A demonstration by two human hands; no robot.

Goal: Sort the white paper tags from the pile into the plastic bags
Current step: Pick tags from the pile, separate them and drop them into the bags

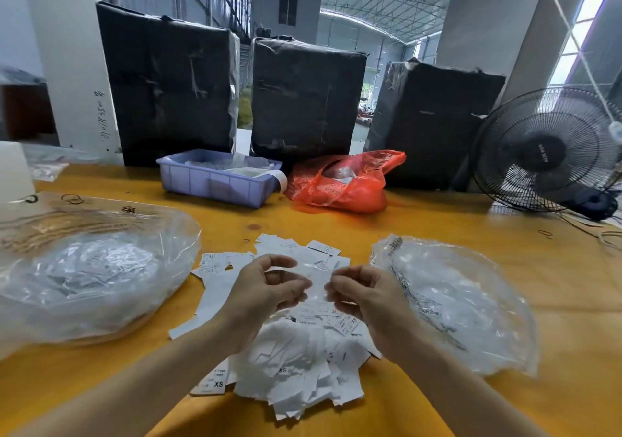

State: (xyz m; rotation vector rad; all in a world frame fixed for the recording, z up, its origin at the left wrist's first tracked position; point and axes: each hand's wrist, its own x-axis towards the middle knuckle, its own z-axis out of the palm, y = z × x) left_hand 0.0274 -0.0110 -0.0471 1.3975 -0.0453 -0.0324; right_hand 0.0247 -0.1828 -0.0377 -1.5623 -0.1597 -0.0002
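White tags [296, 362], "XS", "XL" printed

White paper tags [296, 362] heaped loosely, clear plastic bags [91, 268] flanking, part-filled

Two hands, left [266, 288] and right [365, 297], pinch a tag [316, 280] above a pile [296, 352] between two bags [91, 268] [461, 302] on a table [437, 221].

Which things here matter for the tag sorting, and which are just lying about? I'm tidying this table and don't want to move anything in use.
In use:
tag pile
left bag
right bag
left hand and right hand, both over the pile

Lying about:
blue tray
red bag
fan
three black bales
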